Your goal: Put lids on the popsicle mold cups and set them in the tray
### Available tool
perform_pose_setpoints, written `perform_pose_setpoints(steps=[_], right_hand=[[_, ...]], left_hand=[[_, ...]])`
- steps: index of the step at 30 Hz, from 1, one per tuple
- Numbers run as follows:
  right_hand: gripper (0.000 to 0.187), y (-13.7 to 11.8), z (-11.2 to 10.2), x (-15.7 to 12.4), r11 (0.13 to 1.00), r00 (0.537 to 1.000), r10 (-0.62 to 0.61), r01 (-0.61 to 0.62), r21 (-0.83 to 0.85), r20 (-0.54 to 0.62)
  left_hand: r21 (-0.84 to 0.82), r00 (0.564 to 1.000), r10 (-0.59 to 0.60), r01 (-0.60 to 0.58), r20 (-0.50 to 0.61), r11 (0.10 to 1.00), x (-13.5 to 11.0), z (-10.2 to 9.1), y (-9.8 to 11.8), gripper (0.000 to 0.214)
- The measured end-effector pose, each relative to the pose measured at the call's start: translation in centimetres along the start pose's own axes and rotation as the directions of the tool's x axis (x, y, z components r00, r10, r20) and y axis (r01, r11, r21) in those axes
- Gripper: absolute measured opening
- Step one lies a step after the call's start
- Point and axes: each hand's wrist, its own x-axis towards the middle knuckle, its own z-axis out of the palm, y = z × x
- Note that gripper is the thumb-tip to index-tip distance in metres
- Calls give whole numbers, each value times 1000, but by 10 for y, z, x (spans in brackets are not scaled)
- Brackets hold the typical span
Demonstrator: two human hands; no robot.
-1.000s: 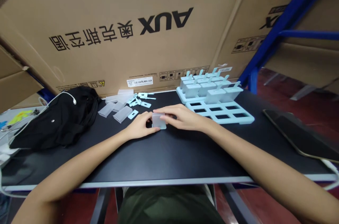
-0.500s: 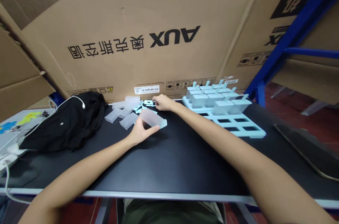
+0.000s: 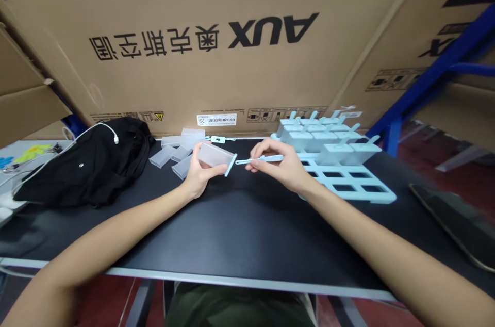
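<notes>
A translucent popsicle mold (image 3: pixel 216 155) with a light blue rim lies tilted in my left hand (image 3: pixel 201 175), its rim facing right. My right hand (image 3: pixel 280 162) pinches a light blue popsicle stick (image 3: pixel 273 158), whose tip points left, just short of the mold's rim. Several clear mold cups (image 3: pixel 162 156) lie loose behind my left hand, and another blue stick (image 3: pixel 217 139) rests beside them. To the right stands a light blue rack (image 3: pixel 358 182) with several molds (image 3: pixel 338 153) in its rear slots, stick handles pointing up. Some front slots hold nothing.
A black cloth bag (image 3: pixel 100 162) with a white cable (image 3: pixel 65 151) lies on the left of the black table (image 3: pixel 240 244). A dark flat phone-like object (image 3: pixel 452 224) is at the right edge. A large cardboard box (image 3: pixel 193 74) stands behind, beside a blue metal frame (image 3: pixel 433 79).
My right hand has moved right and toward me from the pile, now holding a blue stick. My left hand has turned the mold's rim toward it. The view has shifted slightly.
</notes>
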Motion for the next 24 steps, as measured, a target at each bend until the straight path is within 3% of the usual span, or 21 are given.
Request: perform_pose_setpoints(steps=[3,6,9,14,21,24], right_hand=[[30,-4,18,-2,1000,1000,-7,6,22,27],[28,-8,24,-1,1000,1000,-14,14,27,14],[28,-10,19,-2,999,996,-35,37,24,-76],[26,-7,7,-1,999,985,-38,40,9,-169],[21,-7,11,-4,994,997,-77,75,-85,-23],[29,-6,14,-7,992,994,-102,104,-67,39]], left_hand=[[-33,998,-55,55,6,998,-1,3,4,89],[-55,993,-104,106,50,993,-2,5,7,70],[-75,987,-130,137,94,988,-2,6,8,52],[-14,995,-67,68,70,998,0,3,6,51],[38,970,-8,-1,244,999,-2,7,4,60],[13,957,4,-8,289,1000,-3,8,2,57]])
